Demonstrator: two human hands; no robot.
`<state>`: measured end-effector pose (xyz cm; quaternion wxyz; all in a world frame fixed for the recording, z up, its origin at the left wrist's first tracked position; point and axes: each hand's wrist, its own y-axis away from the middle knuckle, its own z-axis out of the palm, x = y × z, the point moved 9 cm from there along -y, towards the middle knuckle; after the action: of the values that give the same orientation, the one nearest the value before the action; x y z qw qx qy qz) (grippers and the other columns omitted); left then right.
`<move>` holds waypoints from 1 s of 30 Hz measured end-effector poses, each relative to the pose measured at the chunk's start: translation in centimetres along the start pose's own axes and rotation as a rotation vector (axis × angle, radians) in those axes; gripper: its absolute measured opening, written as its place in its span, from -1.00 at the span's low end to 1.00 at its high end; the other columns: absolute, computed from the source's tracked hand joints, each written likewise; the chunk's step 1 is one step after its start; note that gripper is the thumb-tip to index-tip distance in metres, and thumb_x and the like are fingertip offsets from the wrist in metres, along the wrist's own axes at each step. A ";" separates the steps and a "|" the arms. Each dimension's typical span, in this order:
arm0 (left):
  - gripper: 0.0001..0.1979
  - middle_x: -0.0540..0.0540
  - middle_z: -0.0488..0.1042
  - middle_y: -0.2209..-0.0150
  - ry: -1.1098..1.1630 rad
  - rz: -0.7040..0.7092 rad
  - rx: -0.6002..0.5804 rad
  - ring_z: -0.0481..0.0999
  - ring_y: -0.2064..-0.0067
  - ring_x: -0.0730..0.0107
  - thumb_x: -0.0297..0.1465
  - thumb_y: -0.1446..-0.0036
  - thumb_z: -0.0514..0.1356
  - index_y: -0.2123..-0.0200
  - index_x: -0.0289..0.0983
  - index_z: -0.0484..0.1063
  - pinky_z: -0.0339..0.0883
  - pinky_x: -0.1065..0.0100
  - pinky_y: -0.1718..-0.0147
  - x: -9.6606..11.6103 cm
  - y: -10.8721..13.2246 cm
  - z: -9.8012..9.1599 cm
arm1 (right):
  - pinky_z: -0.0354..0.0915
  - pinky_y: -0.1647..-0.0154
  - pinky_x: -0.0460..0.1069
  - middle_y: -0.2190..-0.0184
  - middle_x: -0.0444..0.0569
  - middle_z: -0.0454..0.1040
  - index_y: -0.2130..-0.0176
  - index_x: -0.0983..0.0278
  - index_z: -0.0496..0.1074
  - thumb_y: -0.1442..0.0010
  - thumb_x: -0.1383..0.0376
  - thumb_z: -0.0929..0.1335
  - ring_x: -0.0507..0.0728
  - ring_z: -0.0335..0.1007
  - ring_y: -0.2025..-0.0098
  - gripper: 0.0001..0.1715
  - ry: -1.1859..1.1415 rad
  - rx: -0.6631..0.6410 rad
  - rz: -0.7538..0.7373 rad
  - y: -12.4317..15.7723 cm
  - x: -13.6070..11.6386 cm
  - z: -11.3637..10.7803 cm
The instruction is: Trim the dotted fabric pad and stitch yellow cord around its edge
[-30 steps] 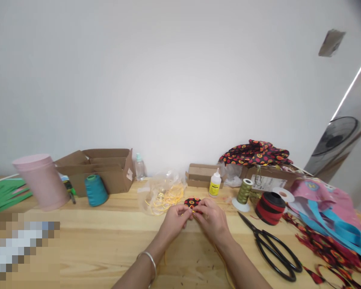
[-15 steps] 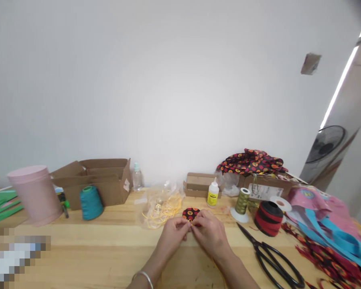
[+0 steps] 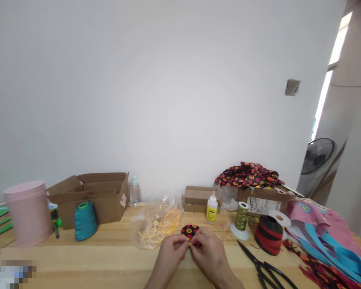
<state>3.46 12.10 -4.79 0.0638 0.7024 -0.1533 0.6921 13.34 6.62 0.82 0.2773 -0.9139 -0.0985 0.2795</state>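
1. When read from the left edge, begins with green strips (image 3: 0, 231) on the bench (image 3: 87, 261), then an upright pink canister (image 3: 28, 212).
2. Noted next: open cardboard box (image 3: 108, 202), with teal thread cone (image 3: 86, 222) standing just in front and small capped bottle (image 3: 134, 193) just beside its right end.
3. Right of that: clear plastic bag (image 3: 142, 216), crumpled around a yellow cord tangle (image 3: 164, 226).
4. Left hand (image 3: 171, 253): grip pinched on yellow cord (image 3: 189, 242), fingertips close against those opposite.
5. Located at mid-bench, at the fingertips: dark dotted fabric piece (image 3: 189, 230), rounded at its far edge, partly covered on the right. Cannot tell whether lifted or resting.
6. Right hand (image 3: 209, 252): grip likewise pinched on the cord, overlapping the fabric.
7. Beyond: small brown box (image 3: 195, 196), with white glue bottle (image 3: 211, 209) upright in front.
8. Farther right: olive thread spool (image 3: 242, 216), black scissors (image 3: 258, 263) cropped at the handles, red-and-black roll (image 3: 267, 237); behind these, patterned cloth (image 3: 246, 174) heaped over a labelled box (image 3: 284, 202).
9. Logged last: blue ribbon (image 3: 327, 245) across pink fabric (image 3: 333, 218).
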 end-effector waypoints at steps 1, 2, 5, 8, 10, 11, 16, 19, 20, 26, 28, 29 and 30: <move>-0.78 -0.02 0.39 0.63 0.021 -0.003 0.011 0.23 0.65 0.55 -0.34 0.25 0.23 0.52 -0.41 0.47 0.06 0.49 0.65 -0.1 0.0 -0.1 | 0.14 0.42 -0.13 0.47 -0.13 0.39 0.52 0.20 0.40 0.07 0.44 0.30 0.05 0.29 0.35 -0.84 0.000 0.000 0.001 0.0 0.0 0.0; -0.75 -0.03 0.41 0.61 0.045 -0.007 0.026 0.25 0.64 0.54 -0.34 0.27 0.25 0.49 -0.41 0.46 0.07 0.49 0.65 -0.1 0.0 -0.2 | 0.14 0.42 -0.12 0.47 -0.13 0.39 0.52 0.20 0.40 0.07 0.45 0.29 0.06 0.29 0.35 -0.84 0.000 0.001 0.001 0.0 0.0 0.0; -0.67 -0.02 0.42 0.59 0.114 -0.020 0.066 0.26 0.64 0.54 -0.34 0.34 0.30 0.41 -0.40 0.44 0.09 0.49 0.65 -0.4 0.0 -0.6 | 0.14 0.42 -0.11 0.48 -0.13 0.39 0.52 0.20 0.39 0.09 0.46 0.29 0.07 0.29 0.36 -0.83 -0.008 0.003 0.003 -0.1 -0.1 -0.1; -0.65 0.00 0.41 0.62 0.141 -0.028 0.058 0.25 0.66 0.57 -0.35 0.35 0.31 0.40 -0.40 0.42 0.09 0.50 0.66 -0.5 -0.1 -0.5 | 0.14 0.42 -0.11 0.48 -0.13 0.39 0.53 0.21 0.39 0.08 0.46 0.29 0.06 0.28 0.37 -0.84 -0.017 0.000 0.017 -0.1 0.0 -0.1; -0.65 0.00 0.41 0.62 0.144 -0.025 0.048 0.26 0.66 0.57 -0.36 0.35 0.31 0.39 -0.40 0.41 0.09 0.50 0.66 -0.3 -0.1 -0.5 | 0.14 0.41 -0.11 0.49 -0.13 0.39 0.53 0.21 0.39 0.08 0.45 0.29 0.06 0.27 0.37 -0.84 -0.024 -0.004 0.024 0.0 0.0 0.0; -0.65 0.00 0.42 0.62 0.142 -0.026 0.048 0.26 0.65 0.56 -0.37 0.35 0.31 0.40 -0.40 0.41 0.09 0.50 0.66 -0.2 0.0 -0.5 | 0.14 0.41 -0.11 0.49 -0.13 0.38 0.52 0.21 0.39 0.08 0.45 0.28 0.06 0.27 0.37 -0.84 -0.030 -0.005 0.028 0.0 0.0 0.0; -0.63 0.01 0.43 0.62 0.137 -0.035 0.037 0.26 0.66 0.56 -0.39 0.34 0.31 0.37 -0.40 0.39 0.09 0.50 0.65 0.0 0.0 -0.4 | 0.14 0.41 -0.11 0.50 -0.13 0.37 0.51 0.21 0.41 0.06 0.46 0.25 0.06 0.27 0.39 -0.80 -0.072 -0.021 0.044 0.1 -0.1 0.0; -0.62 0.00 0.44 0.62 0.130 -0.027 0.016 0.26 0.65 0.55 -0.38 0.32 0.30 0.35 -0.40 0.38 0.09 0.49 0.64 0.0 0.1 -0.2 | 0.13 0.40 -0.11 0.50 -0.13 0.38 0.49 0.20 0.43 0.01 0.44 0.24 0.05 0.27 0.38 -0.78 -0.108 -0.038 0.042 0.1 -0.4 0.0; -0.62 0.00 0.44 0.62 0.126 -0.024 0.011 0.27 0.64 0.54 -0.37 0.32 0.30 0.34 -0.40 0.38 0.10 0.49 0.64 0.0 0.1 -0.2 | 0.13 0.40 -0.11 0.50 -0.13 0.37 0.49 0.19 0.44 -0.01 0.43 0.24 0.05 0.27 0.38 -0.77 -0.115 -0.044 0.042 0.1 -0.5 0.0; -0.58 -0.04 0.47 0.59 0.098 -0.018 -0.006 0.30 0.63 0.52 -0.31 0.31 0.30 0.31 -0.39 0.38 0.12 0.48 0.62 -0.2 0.1 -0.2 | 0.14 0.42 -0.12 0.51 -0.13 0.36 0.47 0.17 0.47 -0.05 0.35 0.25 0.05 0.28 0.39 -0.78 -0.134 -0.060 0.054 0.1 -0.3 0.1; -0.58 -0.04 0.48 0.59 0.087 -0.013 -0.009 0.32 0.63 0.51 -0.31 0.30 0.30 0.30 -0.39 0.38 0.12 0.48 0.62 -0.2 0.1 -0.2 | 0.14 0.44 -0.12 0.52 -0.13 0.37 0.46 0.16 0.47 -0.06 0.34 0.25 0.05 0.28 0.40 -0.78 -0.141 -0.064 0.052 0.1 -0.2 0.2; -0.58 -0.05 0.49 0.59 0.083 -0.010 -0.009 0.34 0.61 0.49 -0.31 0.30 0.30 0.30 -0.39 0.38 0.14 0.47 0.61 -0.3 0.1 -0.2 | 0.14 0.44 -0.12 0.52 -0.13 0.37 0.46 0.16 0.48 -0.06 0.34 0.26 0.05 0.28 0.41 -0.78 -0.143 -0.063 0.051 0.1 -0.1 0.2; -0.58 -0.06 0.49 0.58 0.079 -0.003 -0.010 0.37 0.58 0.46 -0.31 0.30 0.30 0.30 -0.38 0.39 0.17 0.46 0.58 -0.3 0.1 -0.2 | 0.14 0.44 -0.12 0.53 -0.13 0.38 0.47 0.16 0.48 -0.05 0.33 0.26 0.05 0.29 0.41 -0.79 -0.146 -0.060 0.051 0.0 -0.1 0.3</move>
<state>3.28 12.10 -5.04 0.0743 0.6744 -0.1532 0.7185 13.14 6.69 0.67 0.2344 -0.9013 -0.1033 0.3492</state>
